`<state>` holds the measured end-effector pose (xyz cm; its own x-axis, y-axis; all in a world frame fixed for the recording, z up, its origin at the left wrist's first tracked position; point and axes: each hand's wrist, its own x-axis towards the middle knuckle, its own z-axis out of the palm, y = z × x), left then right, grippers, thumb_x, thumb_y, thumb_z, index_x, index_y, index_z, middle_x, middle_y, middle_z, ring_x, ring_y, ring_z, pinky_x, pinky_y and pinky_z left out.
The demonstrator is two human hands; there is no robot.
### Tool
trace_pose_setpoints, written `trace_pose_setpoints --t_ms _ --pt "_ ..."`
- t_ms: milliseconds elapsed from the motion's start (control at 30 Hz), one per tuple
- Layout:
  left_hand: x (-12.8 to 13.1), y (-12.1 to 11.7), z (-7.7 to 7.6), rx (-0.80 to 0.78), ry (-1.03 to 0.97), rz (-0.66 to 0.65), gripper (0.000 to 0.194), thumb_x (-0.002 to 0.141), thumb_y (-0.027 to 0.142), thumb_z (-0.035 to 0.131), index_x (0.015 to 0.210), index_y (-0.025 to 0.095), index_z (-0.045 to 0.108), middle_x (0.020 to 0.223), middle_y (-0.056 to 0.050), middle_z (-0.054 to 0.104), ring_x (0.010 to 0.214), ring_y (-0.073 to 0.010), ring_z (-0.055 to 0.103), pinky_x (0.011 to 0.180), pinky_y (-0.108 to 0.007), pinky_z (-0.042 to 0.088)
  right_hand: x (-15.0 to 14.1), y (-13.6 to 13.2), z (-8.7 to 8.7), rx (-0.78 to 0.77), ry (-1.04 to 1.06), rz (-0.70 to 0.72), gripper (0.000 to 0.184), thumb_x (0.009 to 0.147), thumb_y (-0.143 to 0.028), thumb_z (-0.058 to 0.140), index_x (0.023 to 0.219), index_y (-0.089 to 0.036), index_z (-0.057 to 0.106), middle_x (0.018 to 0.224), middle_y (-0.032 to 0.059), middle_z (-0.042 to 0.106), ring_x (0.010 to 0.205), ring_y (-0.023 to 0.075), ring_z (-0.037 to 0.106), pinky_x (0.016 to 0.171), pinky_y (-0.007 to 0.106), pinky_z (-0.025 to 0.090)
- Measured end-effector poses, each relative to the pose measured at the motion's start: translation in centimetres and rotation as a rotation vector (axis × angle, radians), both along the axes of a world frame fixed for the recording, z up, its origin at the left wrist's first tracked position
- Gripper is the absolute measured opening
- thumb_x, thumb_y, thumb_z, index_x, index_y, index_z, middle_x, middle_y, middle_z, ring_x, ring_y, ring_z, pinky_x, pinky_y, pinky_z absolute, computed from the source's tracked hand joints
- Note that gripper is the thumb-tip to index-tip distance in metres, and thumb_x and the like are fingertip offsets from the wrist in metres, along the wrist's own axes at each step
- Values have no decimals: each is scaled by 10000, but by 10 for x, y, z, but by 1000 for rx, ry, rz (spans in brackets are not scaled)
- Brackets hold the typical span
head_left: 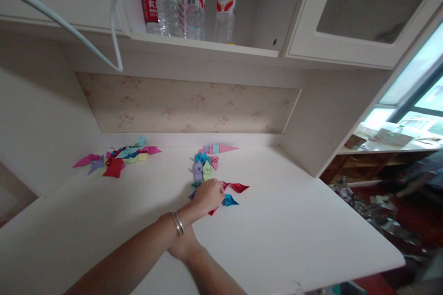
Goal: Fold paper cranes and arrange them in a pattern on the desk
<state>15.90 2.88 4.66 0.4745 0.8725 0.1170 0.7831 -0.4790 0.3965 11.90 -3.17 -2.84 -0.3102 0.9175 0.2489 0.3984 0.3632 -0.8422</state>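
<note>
Nearest, the right hand [183, 245] lies low over the table [294, 230], partly covered by the left forearm [138, 253], which crosses above it; its fingers are hidden there, so how far open they are, and whether they hold anything, cannot be told. Two silvery bangles [178, 222] circle the left wrist. Just beyond, the left hand [209, 195] is palm down with its fingers bent and drawn in, close together rather than spread. Their tips are mostly out of sight, and whether they pinch a paper or only touch one is unclear. Folded papers surround this hand: a red tip [213, 211] pokes out at its near edge, a blue piece [230, 200] lies just to its right, and a pink piece [226, 185] shows right beside the fingers, next to a red piece [240, 188]. Past the knuckles sit a green piece [206, 170] and a purple piece [198, 170], side by side. Farther left is a mixed pile [129, 153] of folded papers. At the back stands a flowered panel [194, 106], with clear bottles [225, 14] on the shelf above.
</note>
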Motion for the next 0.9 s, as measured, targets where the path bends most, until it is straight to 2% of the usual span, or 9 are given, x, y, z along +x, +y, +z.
trace_pose_setpoints --t_ms 100,267,433,633,900 --pt "-4 2 1 -16 33 2 182 715 153 558 747 192 733 840 -92 702 812 -220 645 694 -273 434 -1 1 0 55 -40 36 292 719 -90 447 528 -219 268 555 -29 388 566 133 362 573 260 348" --pt "-10 4 3 -42 81 20 176 701 200 565 715 178 739 743 -102 701 742 -223 650 644 -269 429 -1 2 0 114 -75 29 255 733 -77 422 557 -217 302 598 -16 443 602 142 393 587 266 338" --pt "-12 4 3 -29 135 48 202 702 233 543 714 167 733 739 -109 703 757 -227 654 604 -254 407 0 2 2 133 -100 2 232 732 -67 436 560 -213 379 601 -11 490 593 141 409 552 245 341" --pt "-13 4 2 -45 132 67 176 699 250 557 658 169 708 728 -114 703 737 -235 658 591 -264 394 -1 2 3 148 -133 -10 243 730 -57 462 546 -204 398 585 -14 481 577 134 399 539 246 332" --pt "-11 6 3 -97 117 108 214 710 289 556 731 160 726 774 -141 715 759 -235 660 586 -262 391 0 4 0 161 -158 -8 212 742 -66 456 576 -197 456 619 -4 530 601 140 434 567 243 356"
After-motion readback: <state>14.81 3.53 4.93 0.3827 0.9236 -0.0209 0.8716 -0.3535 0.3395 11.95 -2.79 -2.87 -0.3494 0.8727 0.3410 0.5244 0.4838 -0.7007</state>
